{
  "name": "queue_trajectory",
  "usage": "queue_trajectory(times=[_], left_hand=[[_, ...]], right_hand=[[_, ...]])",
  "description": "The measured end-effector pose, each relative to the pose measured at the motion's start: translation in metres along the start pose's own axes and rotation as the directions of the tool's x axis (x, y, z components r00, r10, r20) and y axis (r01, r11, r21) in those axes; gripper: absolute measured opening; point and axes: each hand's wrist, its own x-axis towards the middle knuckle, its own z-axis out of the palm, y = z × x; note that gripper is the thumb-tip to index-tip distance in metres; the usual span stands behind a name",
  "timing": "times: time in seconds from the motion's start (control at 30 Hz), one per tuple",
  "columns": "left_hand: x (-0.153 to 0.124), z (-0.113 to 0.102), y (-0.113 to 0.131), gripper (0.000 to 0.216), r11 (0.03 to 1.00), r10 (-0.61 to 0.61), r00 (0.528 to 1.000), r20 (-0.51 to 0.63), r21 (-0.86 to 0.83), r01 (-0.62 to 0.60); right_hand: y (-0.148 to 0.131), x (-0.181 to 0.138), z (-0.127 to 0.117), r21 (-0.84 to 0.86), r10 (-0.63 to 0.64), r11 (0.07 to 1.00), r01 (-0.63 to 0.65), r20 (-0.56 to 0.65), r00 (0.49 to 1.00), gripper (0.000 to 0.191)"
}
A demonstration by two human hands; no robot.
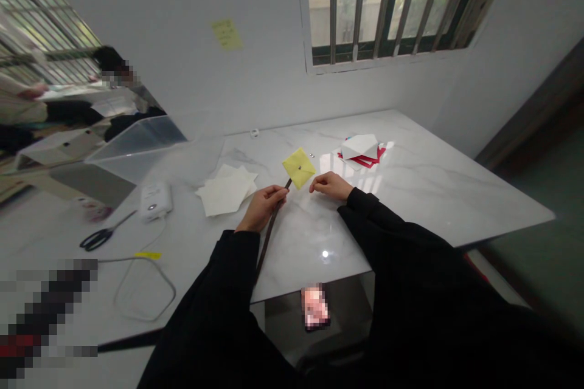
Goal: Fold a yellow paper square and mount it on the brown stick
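Note:
My left hand (264, 205) is closed around a thin dark brown stick (270, 231), which slants down towards the table's front edge. At the stick's upper end sits a yellow folded paper square (298, 171) with diagonal creases and a small dark dot in its middle. My right hand (332, 185) is just right of the yellow paper, apart from it, its fingers curled and thumb and forefinger together; whether something small is between them I cannot make out. Left of my left hand lies a loose stack of cream paper sheets (225, 191).
White and red paper pieces (360, 149) lie back right on the marble-look table (424, 194). To the left are black scissors (98, 238), a white box-like device (155, 199) with a cable, and a clear panel (141, 140). A phone (316, 307) lies below the front edge. People sit beyond.

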Motion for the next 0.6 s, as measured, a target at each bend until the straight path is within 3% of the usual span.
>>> queue_trajectory(times=[0.13, 0.37, 0.6], left_hand=[[0.000, 0.000, -0.001, 0.036, 1.000, -0.003, 1.000, -0.002, -0.005, 0.003], [-0.001, 0.001, 0.001, 0.035, 1.000, -0.012, 1.000, -0.003, 0.016, 0.012], [0.000, 0.000, -0.001, 0.035, 1.000, -0.006, 1.000, 0.016, 0.020, 0.006]], right_hand=[[0.001, 0.001, 0.000, -0.020, 0.022, 1.000, -0.023, -0.054, 0.998, 0.024], [0.006, 0.003, -0.005, -0.041, 0.071, 0.995, -0.090, -0.345, 0.936, 0.023], [0.011, 0.004, -0.004, -0.013, 0.111, 0.992, -0.127, -0.395, 0.912, 0.028]])
